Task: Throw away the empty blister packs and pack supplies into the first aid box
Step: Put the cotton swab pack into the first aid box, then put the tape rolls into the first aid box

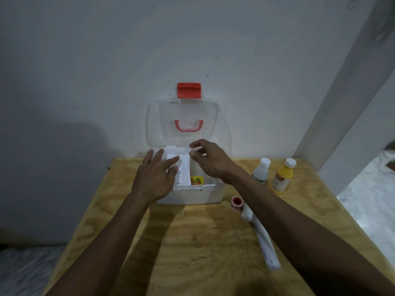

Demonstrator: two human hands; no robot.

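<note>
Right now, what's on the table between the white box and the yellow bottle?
In the head view, a white bottle stands between the box and the yellow bottle, on the wooden table.

Room, dim and evenly lit. Plain grey-white painted wall [192, 39] at the back, with a few small dark specks and a soft shadow low on its left side. Light plywood bench [192, 242] with visible grain, set against the wall. Pale square pillar [350, 92] at right. Pale speckled floor [367, 201] to the right of the bench.
</note>
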